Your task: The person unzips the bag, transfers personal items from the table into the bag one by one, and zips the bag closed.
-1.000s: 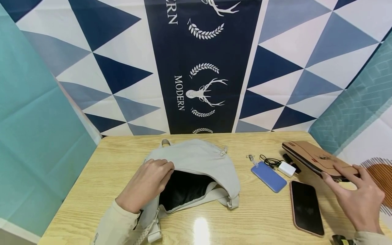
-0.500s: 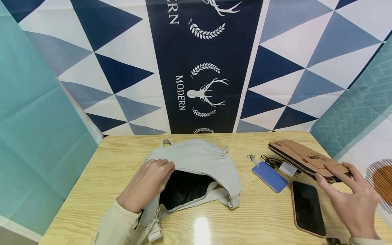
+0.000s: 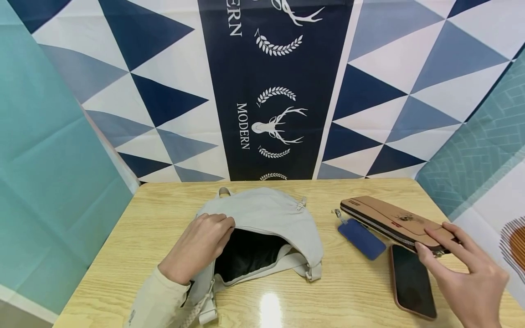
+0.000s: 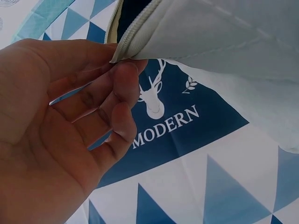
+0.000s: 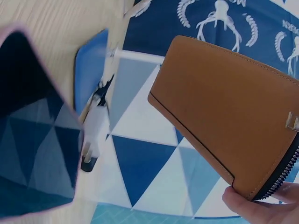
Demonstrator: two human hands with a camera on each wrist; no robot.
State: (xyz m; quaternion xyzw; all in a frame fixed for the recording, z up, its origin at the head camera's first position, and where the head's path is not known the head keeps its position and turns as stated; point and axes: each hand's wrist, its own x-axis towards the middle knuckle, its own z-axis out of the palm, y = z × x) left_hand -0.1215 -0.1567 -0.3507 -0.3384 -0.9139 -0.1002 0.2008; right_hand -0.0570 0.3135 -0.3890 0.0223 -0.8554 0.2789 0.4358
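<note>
Holding one brown wallet [image 3: 394, 222] above the table [image 3: 352, 291], and one bag [image 3: 262, 218] open.

Nearest, the right hand [image 3: 467, 278] is pinching the wallet's near end, lifting it over one phone [image 3: 411, 281], one blue card holder [image 3: 362, 232] and one white charger [image 5: 96, 135]. Across the table, the left hand [image 3: 197, 248] is curling its fingers round the bag's zipper edge, keeping the dark inside showing. Farther back, one patterned cloth [image 3: 270, 91] is hanging.

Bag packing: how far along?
Done: the bag is unzipped, its mouth held open by the left hand. In hand: the right hand carries the brown wallet above the table. Left: phone and blue card holder, both on the table.
</note>
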